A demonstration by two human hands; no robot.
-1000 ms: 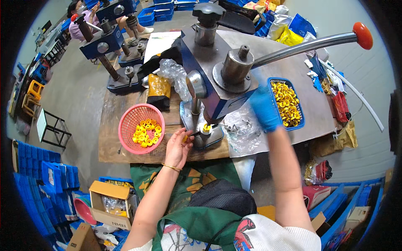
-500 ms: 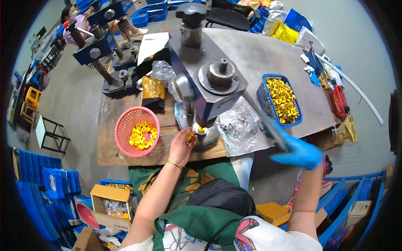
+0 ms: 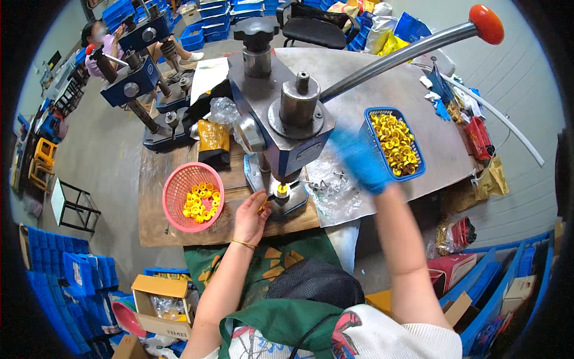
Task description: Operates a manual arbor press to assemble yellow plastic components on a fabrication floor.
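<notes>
A hand press (image 3: pixel 281 119) with a dark blue body and a steel lever (image 3: pixel 406 57) stands before me. The lever is raised, pointing to the far right, with a red ball knob (image 3: pixel 486 24) at its end. Under the ram, a small yellow plastic part (image 3: pixel 282 189) sits in a light-coloured fixture. My left hand (image 3: pixel 250 218) is beside that fixture, its fingers closed on another yellow part (image 3: pixel 263 204), mostly hidden. My right hand (image 3: pixel 362 160), in a blue glove, hangs between the press and a blue basket (image 3: pixel 366 142) of yellow parts; motion smears its fingers.
A pink basket (image 3: pixel 170 203) with several yellow parts stands left of the press. Clear plastic bags (image 3: pixel 335 194) lie on its right. Another press (image 3: pixel 133 84) is at the far left, near a seated person (image 3: pixel 107 48). Blue crates (image 3: pixel 72 269) are stacked on the floor.
The lever has swung up from its lowered position, and my right hand is off it, shifted left toward the press. My left hand has drawn slightly left and nearer, away from the fixture.
</notes>
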